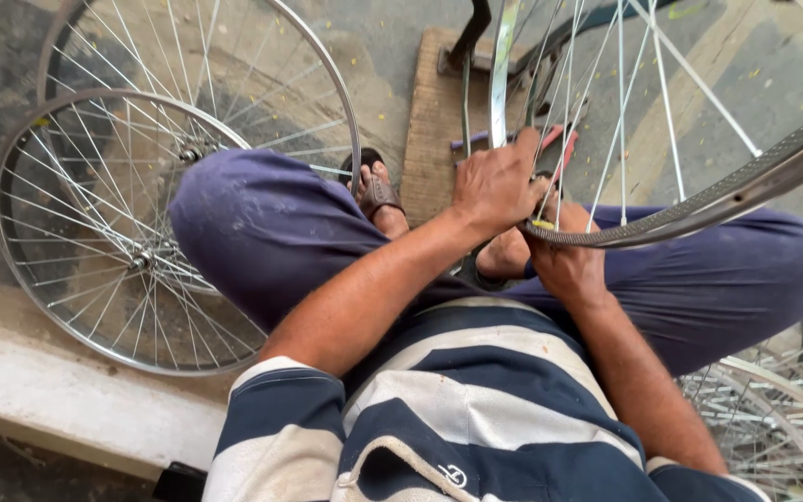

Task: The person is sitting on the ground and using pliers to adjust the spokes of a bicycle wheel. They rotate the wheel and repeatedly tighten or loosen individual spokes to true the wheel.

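I sit cross-legged with a bicycle wheel rim (717, 195) lying across my lap, its spokes (620, 102) fanning up and away. My left hand (494, 186) is closed over the near edge of the rim, fingers curled around spokes close to a small yellow piece (543, 224). My right hand (564, 265) grips the rim from below, just under the left hand. What the fingers pinch is hidden behind the rim.
Two spoked wheels (95, 232) lie stacked on the ground at my left knee. A wooden board (434, 121) with a metal stand (471, 37) sits ahead. More rims (773, 418) pile at the right. A concrete ledge (67, 400) runs along the lower left.
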